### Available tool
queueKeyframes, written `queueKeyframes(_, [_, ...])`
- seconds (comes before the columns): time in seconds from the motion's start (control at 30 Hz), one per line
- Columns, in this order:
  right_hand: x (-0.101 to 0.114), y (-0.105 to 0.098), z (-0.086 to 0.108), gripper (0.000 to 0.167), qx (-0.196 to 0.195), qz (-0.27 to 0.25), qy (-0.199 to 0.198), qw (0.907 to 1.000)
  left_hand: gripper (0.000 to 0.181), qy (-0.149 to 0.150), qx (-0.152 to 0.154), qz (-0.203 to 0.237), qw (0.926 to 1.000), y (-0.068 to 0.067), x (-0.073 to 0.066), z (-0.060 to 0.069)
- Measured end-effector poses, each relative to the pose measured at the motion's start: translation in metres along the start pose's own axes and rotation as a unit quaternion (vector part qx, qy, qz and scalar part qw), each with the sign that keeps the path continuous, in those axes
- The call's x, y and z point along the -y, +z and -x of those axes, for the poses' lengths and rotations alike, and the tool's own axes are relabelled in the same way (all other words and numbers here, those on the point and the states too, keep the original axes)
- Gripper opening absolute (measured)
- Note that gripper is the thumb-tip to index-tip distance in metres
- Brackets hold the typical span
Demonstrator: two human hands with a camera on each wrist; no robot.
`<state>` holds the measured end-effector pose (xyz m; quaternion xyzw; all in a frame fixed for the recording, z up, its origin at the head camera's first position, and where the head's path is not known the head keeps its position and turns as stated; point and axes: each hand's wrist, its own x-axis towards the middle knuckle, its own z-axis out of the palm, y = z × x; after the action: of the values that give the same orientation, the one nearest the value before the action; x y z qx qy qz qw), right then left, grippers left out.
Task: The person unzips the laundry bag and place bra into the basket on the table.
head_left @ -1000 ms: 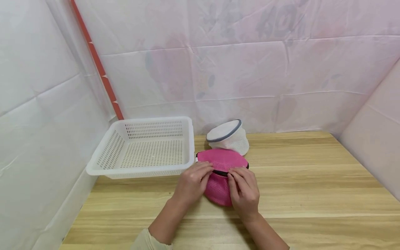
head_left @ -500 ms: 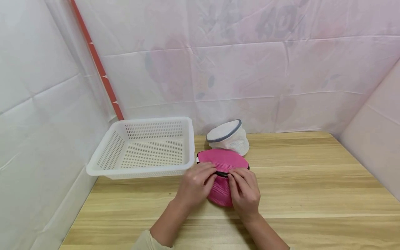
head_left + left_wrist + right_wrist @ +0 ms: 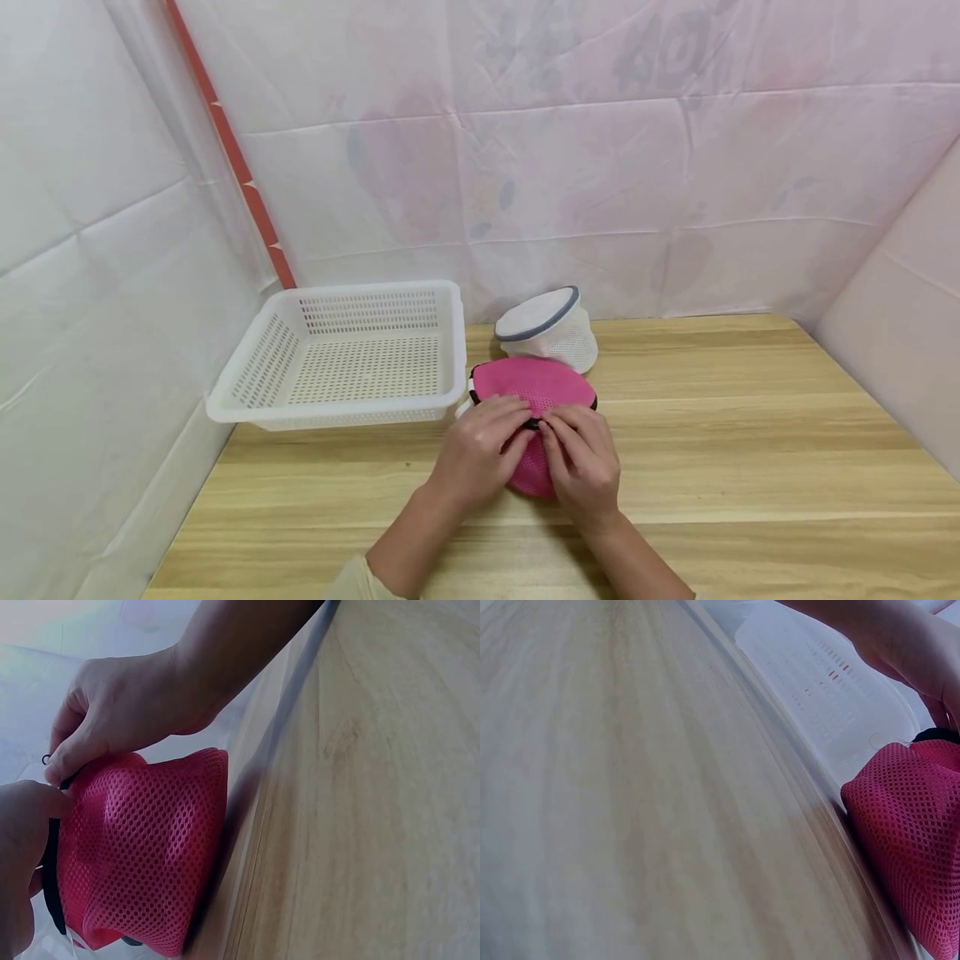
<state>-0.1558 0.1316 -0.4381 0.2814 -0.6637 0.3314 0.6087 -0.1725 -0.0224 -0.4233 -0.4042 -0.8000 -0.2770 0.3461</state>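
Left hand (image 3: 480,452) and right hand (image 3: 588,468) pinch the black trim (image 3: 532,424) of a pink bag (image 3: 534,382) on a table (image 3: 750,475), near a basket (image 3: 337,413) and white bag (image 3: 561,337).

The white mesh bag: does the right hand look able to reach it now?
Probably yes, if the right hand first releases the pink bag; the white mesh bag lies just behind, its top uncovered.

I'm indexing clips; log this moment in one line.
left hand: pinches black trim of pink bag; right hand: pinches same trim; white mesh bag: behind pink bag; white basket: left of pink bag
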Motion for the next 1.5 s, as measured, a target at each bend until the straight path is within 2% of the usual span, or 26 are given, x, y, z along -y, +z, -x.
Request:
queueKeyframes(0.43, [0.0004, 0.0007, 0.0021, 0.028, 0.018, -0.014, -0.014, 0.9996, 0.019, 0.037, -0.023, -0.008, 0.9990, 0.0053, -0.0006, 0.0005])
queueKeyframes(0.7, [0.0004, 0.0015, 0.0027, 0.028, 0.020, -0.015, -0.012, 0.9996, 0.016, 0.009, -0.008, 0.006, 0.9999, 0.0037, -0.0017, 0.0023])
queueKeyframes(1.4, [0.0066, 0.0002, -0.0060, 0.028, 0.005, -0.002, 0.004, 1.0000, 0.015, -0.001, -0.002, 0.007, 1.0000, 0.0050, 0.0015, 0.0026])
queueKeyframes(1.5, [0.0068, 0.0001, -0.0058, 0.027, 0.004, -0.004, 0.007, 1.0000, 0.015, -0.010, 0.003, 0.013, 0.9999, 0.0045, 0.0016, 0.0027])
